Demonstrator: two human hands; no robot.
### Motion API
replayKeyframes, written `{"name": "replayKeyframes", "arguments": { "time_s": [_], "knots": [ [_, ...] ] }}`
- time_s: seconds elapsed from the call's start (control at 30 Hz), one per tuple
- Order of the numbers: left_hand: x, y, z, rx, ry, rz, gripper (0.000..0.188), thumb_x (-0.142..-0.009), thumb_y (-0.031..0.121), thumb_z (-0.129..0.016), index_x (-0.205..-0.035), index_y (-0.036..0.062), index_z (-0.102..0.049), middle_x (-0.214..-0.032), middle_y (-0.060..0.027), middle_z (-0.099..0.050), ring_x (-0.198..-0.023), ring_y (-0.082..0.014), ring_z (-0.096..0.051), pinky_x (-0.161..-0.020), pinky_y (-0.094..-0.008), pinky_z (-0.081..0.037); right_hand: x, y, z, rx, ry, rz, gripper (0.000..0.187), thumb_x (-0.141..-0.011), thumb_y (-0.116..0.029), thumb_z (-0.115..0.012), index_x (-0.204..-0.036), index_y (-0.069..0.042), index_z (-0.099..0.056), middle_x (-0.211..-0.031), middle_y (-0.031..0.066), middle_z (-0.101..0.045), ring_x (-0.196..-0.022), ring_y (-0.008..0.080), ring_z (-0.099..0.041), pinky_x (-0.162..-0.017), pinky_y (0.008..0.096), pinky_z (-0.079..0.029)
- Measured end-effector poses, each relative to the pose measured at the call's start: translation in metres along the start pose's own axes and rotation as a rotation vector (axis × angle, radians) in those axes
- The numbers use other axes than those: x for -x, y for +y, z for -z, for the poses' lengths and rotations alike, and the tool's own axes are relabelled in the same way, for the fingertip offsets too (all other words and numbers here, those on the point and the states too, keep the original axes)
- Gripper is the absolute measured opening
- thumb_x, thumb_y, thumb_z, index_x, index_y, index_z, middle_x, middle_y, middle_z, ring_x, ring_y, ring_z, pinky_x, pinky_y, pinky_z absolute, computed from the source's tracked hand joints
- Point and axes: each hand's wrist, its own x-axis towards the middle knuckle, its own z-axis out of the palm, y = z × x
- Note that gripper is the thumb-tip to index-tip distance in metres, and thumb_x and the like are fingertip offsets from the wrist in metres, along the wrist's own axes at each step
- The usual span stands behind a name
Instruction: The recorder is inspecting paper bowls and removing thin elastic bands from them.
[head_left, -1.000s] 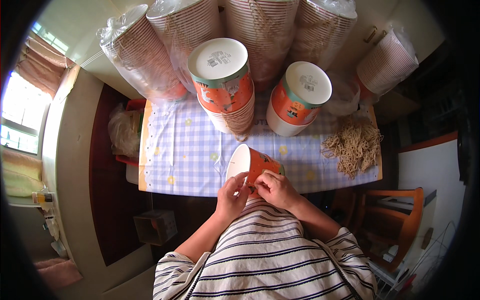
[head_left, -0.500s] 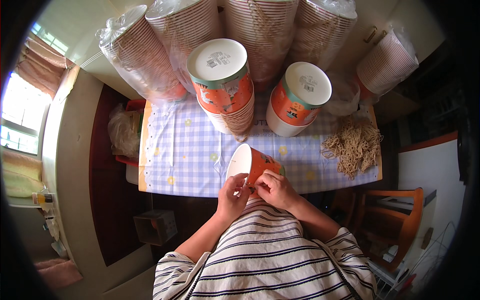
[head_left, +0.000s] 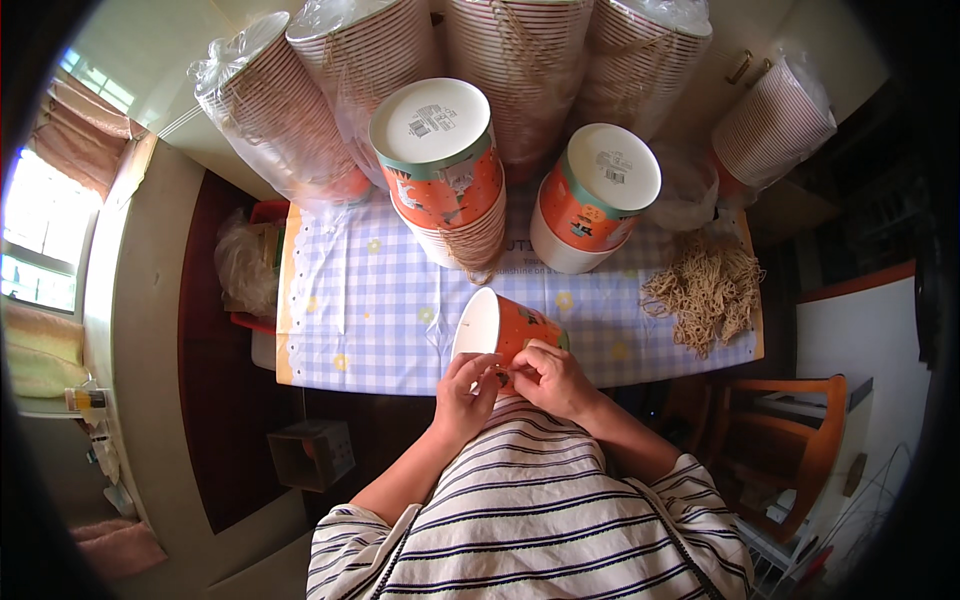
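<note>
An orange paper bucket [head_left: 528,330] with a white inside lies tilted on its side at the table's front edge, its mouth turned left. A small brown mark shows on its inner wall. My left hand [head_left: 466,395] is at the near part of the rim, thumb and fingers pinched together. Close beside it, my right hand [head_left: 553,380] pinches against the bucket's printed outer side. Whatever is between the fingertips is too small to make out. A heap of thin beige cords [head_left: 708,295] lies on the right of the table.
Two upside-down stacks of paper buckets, the left one [head_left: 440,170] and right one [head_left: 598,195], stand behind. Plastic-wrapped bucket stacks [head_left: 365,80] line the back. The checked tablecloth [head_left: 390,330] covers the table. A wooden chair [head_left: 780,440] is at right, a cardboard box [head_left: 312,455] below left.
My left fingers have shifted slightly at the rim, lower and closer to the right fingertips. The bucket and my right hand stay almost where they were.
</note>
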Motion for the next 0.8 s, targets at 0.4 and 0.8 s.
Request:
{"name": "replayKeyframes", "arguments": {
  "time_s": [0.4,0.8],
  "knots": [
    [-0.0026,-0.0043,-0.0038,-0.136,0.085,-0.111,0.023,-0.072,-0.004,-0.068,-0.092,0.0046,-0.063,-0.081,-0.0093,-0.063,-0.067,-0.0179,-0.059,-0.061,-0.0275,-0.049,-0.0010,0.0007,-0.0027,0.059,0.019,0.034,0.012,-0.073,-0.002,-0.066,-0.081,-0.003,-0.057,-0.075,0.0101,-0.057,-0.066,0.0275,-0.061,-0.058,0.0343,-0.050],
    [-0.0022,-0.0060,-0.0021,-0.158,0.111,-0.109,0.023,-0.071,-0.004,-0.068,-0.091,0.0051,-0.063,-0.080,-0.0089,-0.062,-0.067,-0.0182,-0.059,-0.061,-0.0283,-0.049,-0.0040,-0.0001,-0.0038,0.107,0.025,0.114,0.013,-0.070,0.000,-0.066,-0.078,-0.003,-0.055,-0.072,0.0094,-0.055,-0.064,0.0273,-0.058,-0.057,0.0355,-0.048]
  ]
}}
